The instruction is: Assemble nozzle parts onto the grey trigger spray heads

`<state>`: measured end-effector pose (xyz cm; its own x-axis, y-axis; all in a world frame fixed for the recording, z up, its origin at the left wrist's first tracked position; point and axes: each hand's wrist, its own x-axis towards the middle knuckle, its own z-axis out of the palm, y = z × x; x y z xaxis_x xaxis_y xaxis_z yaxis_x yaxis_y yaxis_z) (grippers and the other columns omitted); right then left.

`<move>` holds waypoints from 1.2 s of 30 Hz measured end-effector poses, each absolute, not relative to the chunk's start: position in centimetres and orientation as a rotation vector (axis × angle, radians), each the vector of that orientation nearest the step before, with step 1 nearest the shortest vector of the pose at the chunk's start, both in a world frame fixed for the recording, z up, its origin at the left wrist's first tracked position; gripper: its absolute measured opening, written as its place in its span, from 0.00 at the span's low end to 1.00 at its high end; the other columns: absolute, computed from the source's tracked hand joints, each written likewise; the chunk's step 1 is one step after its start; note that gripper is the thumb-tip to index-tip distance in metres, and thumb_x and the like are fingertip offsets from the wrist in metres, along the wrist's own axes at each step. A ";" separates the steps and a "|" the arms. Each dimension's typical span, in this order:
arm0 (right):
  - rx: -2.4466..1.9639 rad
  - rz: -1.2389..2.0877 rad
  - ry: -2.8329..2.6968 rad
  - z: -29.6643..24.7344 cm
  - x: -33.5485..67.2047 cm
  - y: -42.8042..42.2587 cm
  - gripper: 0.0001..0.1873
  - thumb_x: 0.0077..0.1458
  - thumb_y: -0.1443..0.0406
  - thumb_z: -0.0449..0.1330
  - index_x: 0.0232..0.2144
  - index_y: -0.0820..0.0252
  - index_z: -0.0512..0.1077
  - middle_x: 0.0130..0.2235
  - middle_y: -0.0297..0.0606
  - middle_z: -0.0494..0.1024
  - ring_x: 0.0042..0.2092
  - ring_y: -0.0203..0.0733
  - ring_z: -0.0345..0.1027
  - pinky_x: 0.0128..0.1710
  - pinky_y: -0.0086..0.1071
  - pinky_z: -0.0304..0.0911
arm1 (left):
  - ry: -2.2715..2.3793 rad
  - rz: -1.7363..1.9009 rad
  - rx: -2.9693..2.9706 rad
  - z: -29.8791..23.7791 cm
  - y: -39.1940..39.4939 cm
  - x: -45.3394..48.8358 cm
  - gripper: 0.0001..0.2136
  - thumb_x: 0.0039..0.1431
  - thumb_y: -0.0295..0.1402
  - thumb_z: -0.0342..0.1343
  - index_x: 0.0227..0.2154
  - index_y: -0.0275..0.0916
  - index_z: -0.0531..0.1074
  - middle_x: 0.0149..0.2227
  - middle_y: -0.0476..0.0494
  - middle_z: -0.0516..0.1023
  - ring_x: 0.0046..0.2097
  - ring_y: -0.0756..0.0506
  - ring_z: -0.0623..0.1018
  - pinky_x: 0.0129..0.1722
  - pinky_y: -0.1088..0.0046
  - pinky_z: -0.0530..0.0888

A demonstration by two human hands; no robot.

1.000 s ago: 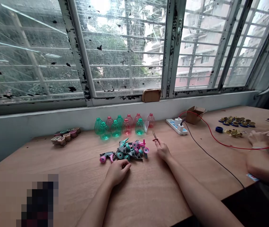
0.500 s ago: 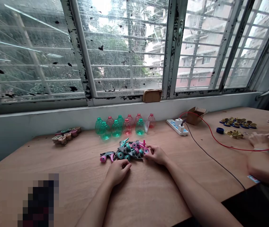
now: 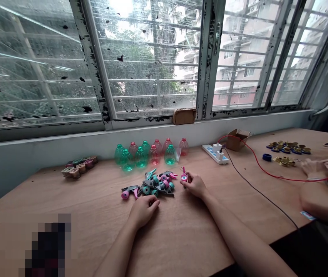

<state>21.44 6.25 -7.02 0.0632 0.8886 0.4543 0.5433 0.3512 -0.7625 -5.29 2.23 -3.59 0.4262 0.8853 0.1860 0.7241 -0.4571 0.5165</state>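
A pile of spray trigger heads (image 3: 155, 182), grey with teal or pink collars and levers, lies on the wooden table. My right hand (image 3: 194, 185) pinches one pink-and-grey spray trigger head (image 3: 184, 177) just right of the pile, its pink collar turned toward me. In front of the pile rests my left hand (image 3: 144, 209), fingers curled in and nothing visible in them. Behind the pile stand several clear bottles without tops, green bottles (image 3: 141, 157) and red bottles (image 3: 154, 156).
A white power strip (image 3: 216, 154) with a red cable and a dark cable lies at right, beside a small open carton (image 3: 237, 139). Another person's hands (image 3: 315, 169) are near gold parts (image 3: 285, 161). Small multicoloured blocks (image 3: 79, 167) sit at back left.
My right hand has drawn a pink-and-grey spray trigger head away from the pile, a little to the right. My left hand stays in place.
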 end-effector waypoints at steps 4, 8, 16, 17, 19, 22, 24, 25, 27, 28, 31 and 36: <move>-1.371 0.461 -1.667 -7.6 21.5 6.7 0.11 0.43 0.60 0.60 0.30 0.60 0.70 0.20 0.28 0.67 0.23 0.34 0.58 0.23 0.25 0.51 | 1.373 0.631 2.351 -3.7 2.3 -5.3 0.13 0.59 0.39 0.48 0.26 0.40 0.73 0.28 0.48 0.78 0.33 0.46 0.73 0.31 0.73 0.61; -1.407 0.468 -1.687 -7.9 21.7 7.0 0.12 0.40 0.64 0.59 0.32 0.60 0.70 0.24 0.30 0.72 0.26 0.35 0.63 0.26 0.25 0.55 | 1.366 0.639 2.347 -3.7 2.3 -5.3 0.14 0.59 0.39 0.48 0.25 0.39 0.73 0.28 0.48 0.78 0.32 0.47 0.73 0.31 0.73 0.61; -1.014 0.433 -1.736 -5.9 19.3 4.4 0.11 0.47 0.63 0.60 0.34 0.61 0.68 0.23 0.29 0.69 0.24 0.32 0.60 0.24 0.24 0.55 | 1.189 0.761 2.317 -3.9 1.7 -5.1 0.10 0.55 0.39 0.54 0.34 0.38 0.73 0.25 0.51 0.71 0.27 0.50 0.69 0.28 0.76 0.62; -0.976 0.426 -1.816 -5.8 18.5 3.9 0.11 0.46 0.63 0.62 0.34 0.61 0.69 0.24 0.29 0.69 0.24 0.32 0.59 0.23 0.24 0.54 | 1.150 0.761 2.313 -3.9 1.6 -5.1 0.12 0.52 0.38 0.57 0.37 0.39 0.72 0.25 0.52 0.70 0.27 0.51 0.67 0.28 0.77 0.62; -0.911 0.422 -1.963 -5.8 16.9 3.1 0.12 0.44 0.63 0.65 0.32 0.60 0.70 0.24 0.30 0.70 0.24 0.32 0.59 0.24 0.24 0.54 | 1.087 0.753 2.303 -3.8 1.4 -4.9 0.17 0.47 0.37 0.62 0.41 0.40 0.70 0.26 0.54 0.68 0.27 0.52 0.66 0.26 0.78 0.61; -0.831 0.433 -2.074 -6.3 15.1 2.4 0.15 0.41 0.60 0.68 0.32 0.60 0.71 0.26 0.30 0.71 0.25 0.31 0.59 0.24 0.24 0.54 | 1.012 0.732 2.253 -3.5 1.1 -4.7 0.20 0.44 0.34 0.64 0.42 0.41 0.68 0.28 0.54 0.71 0.28 0.52 0.67 0.26 0.79 0.61; -0.807 0.461 -2.098 -6.6 14.5 2.2 0.16 0.41 0.59 0.68 0.32 0.60 0.71 0.27 0.30 0.72 0.26 0.32 0.61 0.25 0.24 0.55 | 0.962 0.707 2.194 -3.4 1.0 -4.7 0.21 0.42 0.32 0.63 0.42 0.41 0.67 0.32 0.52 0.74 0.30 0.51 0.69 0.27 0.79 0.63; -0.802 0.482 -2.098 -6.8 14.3 2.1 0.16 0.41 0.59 0.68 0.32 0.60 0.71 0.27 0.31 0.73 0.26 0.32 0.61 0.25 0.24 0.56 | 0.949 0.692 2.172 -3.4 0.9 -4.7 0.22 0.41 0.32 0.64 0.42 0.41 0.66 0.33 0.52 0.74 0.31 0.51 0.70 0.27 0.79 0.64; -0.808 0.528 -2.074 -7.0 14.2 2.0 0.17 0.41 0.59 0.68 0.32 0.60 0.70 0.27 0.30 0.72 0.26 0.31 0.61 0.25 0.24 0.56 | 0.960 0.665 2.158 -3.4 1.0 -4.7 0.23 0.39 0.33 0.65 0.41 0.41 0.66 0.33 0.52 0.74 0.32 0.50 0.71 0.28 0.78 0.65; -0.818 0.547 -2.057 -7.1 14.2 2.0 0.17 0.40 0.59 0.69 0.32 0.60 0.70 0.27 0.30 0.72 0.26 0.31 0.60 0.25 0.23 0.55 | 0.978 0.651 2.164 -3.4 1.0 -4.8 0.24 0.38 0.33 0.66 0.41 0.40 0.67 0.32 0.52 0.74 0.31 0.50 0.71 0.28 0.78 0.65; -0.865 0.584 -2.015 -7.1 14.0 1.8 0.19 0.39 0.59 0.69 0.31 0.59 0.67 0.26 0.28 0.70 0.25 0.30 0.58 0.23 0.23 0.54 | 1.014 0.625 2.172 -3.5 1.1 -4.8 0.26 0.37 0.35 0.68 0.42 0.40 0.67 0.28 0.54 0.72 0.29 0.51 0.69 0.26 0.78 0.64; -0.896 0.592 -2.042 -6.4 13.8 1.5 0.23 0.38 0.59 0.69 0.35 0.57 0.64 0.26 0.26 0.69 0.24 0.30 0.58 0.22 0.22 0.52 | 0.987 0.687 2.176 -3.4 1.0 -4.5 0.26 0.41 0.32 0.65 0.46 0.41 0.68 0.36 0.50 0.76 0.34 0.48 0.73 0.32 0.77 0.68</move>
